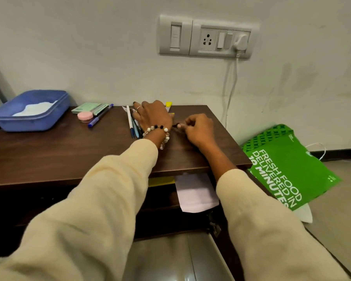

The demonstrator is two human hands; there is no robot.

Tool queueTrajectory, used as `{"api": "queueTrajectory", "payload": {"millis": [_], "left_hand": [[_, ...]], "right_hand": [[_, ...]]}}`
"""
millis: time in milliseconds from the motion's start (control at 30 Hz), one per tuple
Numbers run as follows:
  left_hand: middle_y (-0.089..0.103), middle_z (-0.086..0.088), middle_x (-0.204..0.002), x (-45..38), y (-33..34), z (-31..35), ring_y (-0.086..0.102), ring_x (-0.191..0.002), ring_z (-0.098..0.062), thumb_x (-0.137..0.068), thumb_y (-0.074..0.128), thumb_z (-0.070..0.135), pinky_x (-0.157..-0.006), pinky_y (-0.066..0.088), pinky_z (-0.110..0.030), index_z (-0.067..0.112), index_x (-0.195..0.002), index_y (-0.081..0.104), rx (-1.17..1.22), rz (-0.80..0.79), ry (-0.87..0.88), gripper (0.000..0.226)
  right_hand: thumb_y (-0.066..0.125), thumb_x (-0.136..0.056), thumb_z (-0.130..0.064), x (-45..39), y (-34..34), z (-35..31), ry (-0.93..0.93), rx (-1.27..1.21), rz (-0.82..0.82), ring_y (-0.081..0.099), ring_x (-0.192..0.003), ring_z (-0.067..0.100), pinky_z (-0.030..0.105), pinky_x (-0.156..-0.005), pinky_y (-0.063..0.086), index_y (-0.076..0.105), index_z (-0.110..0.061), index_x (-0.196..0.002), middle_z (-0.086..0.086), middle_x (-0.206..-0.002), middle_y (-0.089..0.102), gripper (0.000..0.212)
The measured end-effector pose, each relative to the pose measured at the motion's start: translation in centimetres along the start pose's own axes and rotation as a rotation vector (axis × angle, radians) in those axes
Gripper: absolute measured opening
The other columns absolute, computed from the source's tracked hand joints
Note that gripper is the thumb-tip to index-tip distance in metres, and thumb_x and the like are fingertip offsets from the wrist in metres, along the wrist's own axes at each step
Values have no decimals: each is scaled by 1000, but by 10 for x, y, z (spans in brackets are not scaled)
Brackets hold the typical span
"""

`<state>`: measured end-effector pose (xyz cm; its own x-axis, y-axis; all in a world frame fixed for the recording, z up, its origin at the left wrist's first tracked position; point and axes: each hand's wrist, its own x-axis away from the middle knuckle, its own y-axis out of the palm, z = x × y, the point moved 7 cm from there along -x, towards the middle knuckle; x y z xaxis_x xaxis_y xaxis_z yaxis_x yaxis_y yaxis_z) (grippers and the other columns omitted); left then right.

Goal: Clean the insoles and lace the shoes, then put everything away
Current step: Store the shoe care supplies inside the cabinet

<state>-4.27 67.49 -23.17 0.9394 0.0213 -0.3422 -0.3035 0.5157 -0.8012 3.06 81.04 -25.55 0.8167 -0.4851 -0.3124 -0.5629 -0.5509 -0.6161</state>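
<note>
Two hands on the table (69, 151): left hand (152, 116) flat on pens (133, 124), right hand (197, 128) pinching something small and dark.

Two hands (153, 116), one blue tub (31, 111), one pink jar (85, 116), one green bag (288, 169)

On a dark wooden table (73, 147), the left hand (152, 116) lies flat over a row of pens (132, 126) while the right hand (197, 128) pinches a small dark object, too small to identify; a blue tub (31, 112) sits far left, a green bag (288, 169) on the floor
</note>
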Motion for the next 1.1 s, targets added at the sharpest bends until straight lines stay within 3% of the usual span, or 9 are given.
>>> {"api": "queueTrajectory", "payload": {"millis": [100,233,333,400,533,700,900,967,1100], "left_hand": [[64,-12,-110,8,-6,-11,46,-118,-33,-78,66,55,-98,36,-41,13,-92,72,242,2,-78,44],[59,0,-55,44,-27,-16,60,-74,-27,-78,67,45,-77,48,-38,17,-53,64,667,104,76,38],[60,2,-66,89,-40,-20,61,-67,-19,-81,65,42,-65,51,-36,19,-60,63,842,113,169,31],[63,-3,-79,127,-43,-29,63,-66,-19,-85,64,36,-64,52,-35,16,-71,64,910,128,232,25],[54,-5,-74,212,-48,-59,46,-65,-10,-92,57,18,-62,33,-13,3,-82,59,774,253,422,19],[54,1,-77,275,28,-125,45,-67,-5,-94,47,26,-64,32,-4,3,-94,59,718,34,268,26],[62,-9,-71,310,133,-179,57,-65,-27,-94,50,29,-59,30,-23,4,-92,65,491,-191,110,29],[67,-15,-71,310,167,-194,63,-68,-33,-95,52,27,-60,40,-28,6,-90,68,455,-250,-47,28],[59,-10,-56,288,209,-194,58,-46,-21,-97,53,22,-55,53,-32,11,-72,63,713,-298,-433,30]], "right_hand": [[74,-78,-27,16,-23,11,76,-229,126,60,-66,10,24,-66,45,70,-13,-73,-2,-69,67,15],[69,-83,-21,51,-49,17,159,-581,286,59,-56,11,26,-55,48,61,-15,-64,0,-61,63,22],[60,-87,-2,87,-53,6,170,-1131,234,65,-58,22,26,-50,52,54,-8,-69,13,-67,63,20],[58,-86,2,110,-56,0,162,-1235,210,65,-55,26,27,-50,52,52,-6,-72,16,-65,65,18],[59,-80,3,148,-55,4,123,-1129,204,60,-53,21,26,-47,48,47,-9,-62,9,-58,59,25],[53,-83,10,207,-6,58,233,-900,-76,66,-68,26,31,-55,56,48,-4,-60,20,-80,68,27],[55,-89,7,246,76,174,650,-699,-167,63,-44,15,24,-43,53,44,-5,-69,19,-67,58,26],[57,-87,10,243,96,202,718,-645,-149,61,-40,13,23,-43,53,45,-4,-68,16,-64,56,26],[58,-82,17,221,126,238,779,-619,-106,61,-67,27,38,-67,58,49,-4,-65,14,-73,56,29]]}}
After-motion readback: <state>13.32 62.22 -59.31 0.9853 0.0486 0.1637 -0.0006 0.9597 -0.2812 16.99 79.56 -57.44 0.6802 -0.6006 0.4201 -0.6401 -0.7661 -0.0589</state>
